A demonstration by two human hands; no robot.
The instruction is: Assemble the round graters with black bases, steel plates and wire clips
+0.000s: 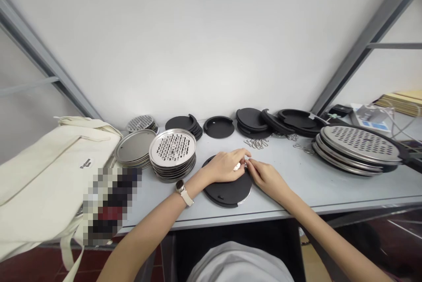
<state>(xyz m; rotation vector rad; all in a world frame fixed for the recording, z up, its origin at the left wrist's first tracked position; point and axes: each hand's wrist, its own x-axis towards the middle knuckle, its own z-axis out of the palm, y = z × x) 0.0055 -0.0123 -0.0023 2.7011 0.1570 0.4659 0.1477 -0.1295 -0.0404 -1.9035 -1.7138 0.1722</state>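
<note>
A round black disc (227, 192) with a raised rim lies flat on the table in front of me; a silver edge shows at its lower right. Above it, my left hand (226, 166) has its fingers closed, with a small white thing (236, 166) showing among them. My right hand (265, 176) pinches at the same spot, its fingertips meeting those of the left at the disc's right edge. What sits between the fingertips is too small and covered to name. Several bent wire hooks (255, 143) lie just beyond the hands.
Left of the disc stand a stack of round metal grater plates (172, 148) and a stack of plain metal discs (135, 146). More black discs (219, 127) line the wall. A stack with a handled perforated plate (361, 142) is at right, a cream bag (49, 176) at far left.
</note>
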